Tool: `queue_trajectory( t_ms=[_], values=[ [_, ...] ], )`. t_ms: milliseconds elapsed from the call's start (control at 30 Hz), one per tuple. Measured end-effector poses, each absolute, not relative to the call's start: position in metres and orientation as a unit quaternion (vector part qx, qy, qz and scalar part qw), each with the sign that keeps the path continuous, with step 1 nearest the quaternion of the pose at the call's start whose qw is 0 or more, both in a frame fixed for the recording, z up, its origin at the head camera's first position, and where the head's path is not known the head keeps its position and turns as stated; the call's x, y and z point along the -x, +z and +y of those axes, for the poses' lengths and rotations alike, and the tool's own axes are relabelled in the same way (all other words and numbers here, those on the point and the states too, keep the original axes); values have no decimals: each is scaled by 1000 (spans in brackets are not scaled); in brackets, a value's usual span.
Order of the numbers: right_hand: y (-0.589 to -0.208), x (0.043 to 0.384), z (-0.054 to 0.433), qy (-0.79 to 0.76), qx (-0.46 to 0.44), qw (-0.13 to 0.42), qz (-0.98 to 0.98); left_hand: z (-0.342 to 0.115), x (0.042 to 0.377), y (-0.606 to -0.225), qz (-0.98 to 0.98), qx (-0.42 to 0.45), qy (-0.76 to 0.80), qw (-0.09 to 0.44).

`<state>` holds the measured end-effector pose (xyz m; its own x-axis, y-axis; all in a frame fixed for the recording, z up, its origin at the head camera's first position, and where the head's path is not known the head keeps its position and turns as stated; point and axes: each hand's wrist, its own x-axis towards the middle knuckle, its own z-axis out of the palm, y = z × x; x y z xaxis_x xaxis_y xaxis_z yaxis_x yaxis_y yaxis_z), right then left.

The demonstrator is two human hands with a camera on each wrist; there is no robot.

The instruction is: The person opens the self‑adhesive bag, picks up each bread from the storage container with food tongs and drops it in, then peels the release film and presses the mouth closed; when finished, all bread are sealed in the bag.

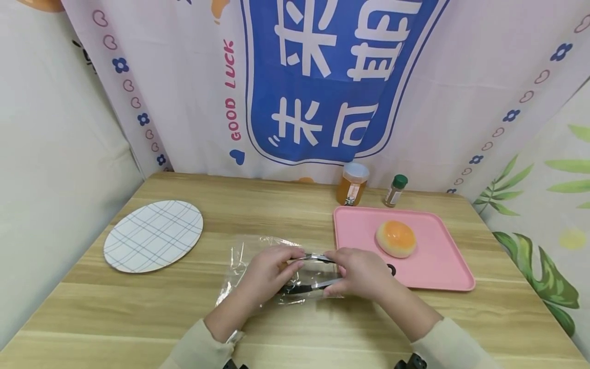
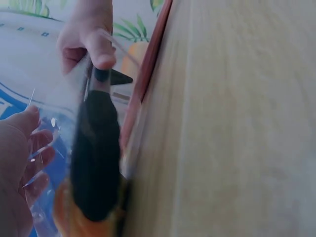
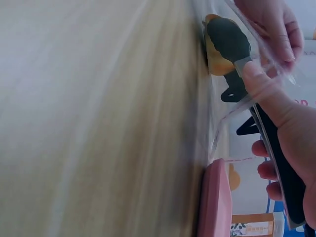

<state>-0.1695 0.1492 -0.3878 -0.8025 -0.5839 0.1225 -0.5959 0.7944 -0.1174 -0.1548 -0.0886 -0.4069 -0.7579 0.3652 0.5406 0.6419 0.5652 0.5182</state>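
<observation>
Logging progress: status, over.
Right hand gripping black-and-silver metal tongs. Left hand holding clear plastic bag. Orange rounded bun at tongs' heads. Bag film close around.

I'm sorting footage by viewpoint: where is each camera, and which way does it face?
Head: worn on the head, facing forward and down at the table; left hand, right hand and sleeves show.
Left wrist: worn there, facing the tongs; both hands show.
Right wrist: worn there, facing the tongs in that hand; both hands show.
Both wrist views show the pink tray.
</observation>
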Motion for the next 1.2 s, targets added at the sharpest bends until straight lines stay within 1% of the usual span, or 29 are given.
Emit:
queue_trajectory(
  t_ms=[167,333,433,633,733,933,1200],
  values=[
    [-391,167,149,54,-332,82,-938,-86,154,-400,-859,311,-342,220],
    [-394,165,150,46,-340,104,-934,-84,155,-392,-861,327,-315,228],
    [-394,164,150,52,-328,94,-939,-84,155,-389,-862,333,-309,224],
    [-397,163,151,114,-266,35,-957,-86,153,-392,-864,325,-312,224],
    [-398,163,151,142,-247,21,-958,-86,152,-395,-866,314,-323,218],
    [-397,164,147,162,-250,22,-954,-84,152,-398,-865,318,-325,214],
    [-401,164,137,146,-259,57,-953,-82,153,-399,-873,315,-312,205]
  ],
)
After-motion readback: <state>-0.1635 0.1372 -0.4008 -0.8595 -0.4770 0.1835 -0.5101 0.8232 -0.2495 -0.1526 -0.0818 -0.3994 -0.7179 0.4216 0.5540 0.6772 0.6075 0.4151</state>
